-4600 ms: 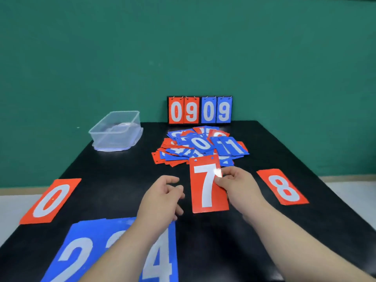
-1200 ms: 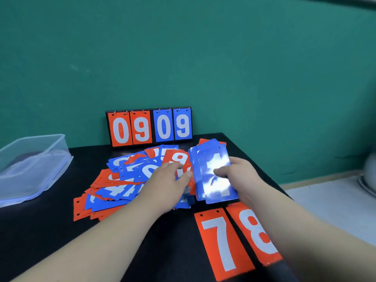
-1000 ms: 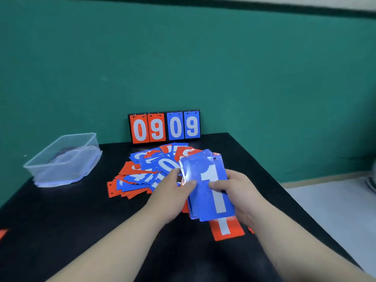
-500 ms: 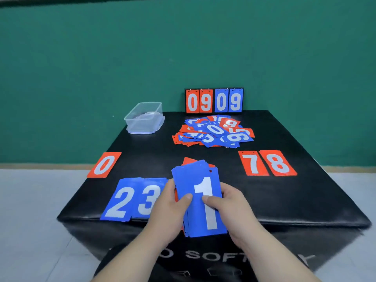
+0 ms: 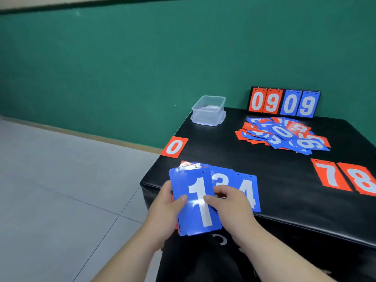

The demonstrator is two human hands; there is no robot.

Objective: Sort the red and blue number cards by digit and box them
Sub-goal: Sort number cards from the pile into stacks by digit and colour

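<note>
Low in frame, left hand (image 5: 162,208) and right hand (image 5: 230,206) both pinch the blue card stack (image 5: 198,202) at the black table (image 5: 254,159) edge; green wall (image 5: 122,68) behind, grey floor tiles (image 5: 50,190) at left.

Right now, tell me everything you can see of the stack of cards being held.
The stack of cards is held over the near left corner of the black table, face toward the camera. Its top card is glossy blue with a white 1 and a small hole near the top edge. More blue cards sit slightly fanned beneath, red edges peeking out at top and lower left. The left hand grips its left edge, the right hand its right edge, thumbs on the face.
</note>
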